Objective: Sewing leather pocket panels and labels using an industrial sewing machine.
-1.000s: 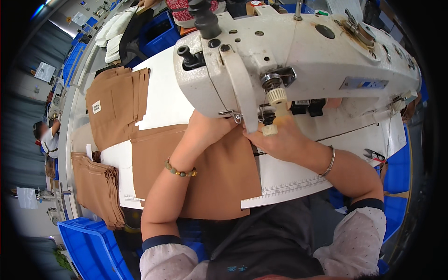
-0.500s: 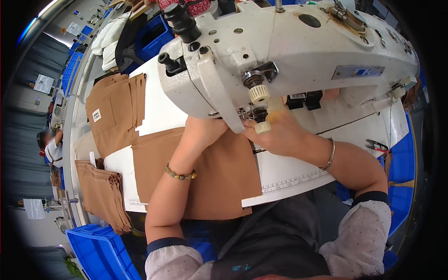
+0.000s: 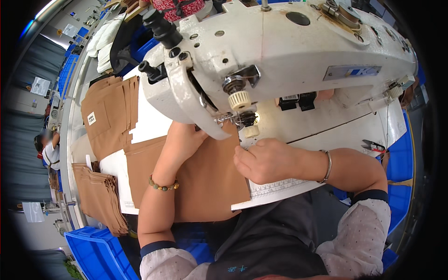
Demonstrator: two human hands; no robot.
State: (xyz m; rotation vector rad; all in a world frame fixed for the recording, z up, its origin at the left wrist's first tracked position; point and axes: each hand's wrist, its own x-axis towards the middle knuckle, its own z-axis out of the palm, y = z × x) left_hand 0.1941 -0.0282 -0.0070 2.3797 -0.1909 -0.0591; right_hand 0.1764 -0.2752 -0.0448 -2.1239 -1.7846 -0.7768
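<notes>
A brown fabric piece [image 3: 210, 186] lies under the head of a white sewing machine [image 3: 280, 51] and hangs over the table's front edge. My left hand [image 3: 185, 143] is closed on the fabric, left of the needle area; its fingertips are partly hidden by the curved white lever [image 3: 205, 114]. At the fabric's right edge, in front of the tension knobs [image 3: 240, 101], is my right hand [image 3: 263, 161]. Its fingers are curled and pressed together, and what they pinch, if anything, is too small to make out. The needle itself is hidden.
Brown fabric pieces with sewn pockets [image 3: 105, 112] lie at the left, and a folded brown stack [image 3: 100, 198] hangs off the near left edge. Thread snips [image 3: 373, 146] rest at the right. Blue crates [image 3: 100, 252] stand below. A person [image 3: 50, 149] sits far left.
My right hand has come away from the needle area, toward me and slightly left, its fingers now curled. My left hand has moved a little left and down. The view has shifted slightly.
</notes>
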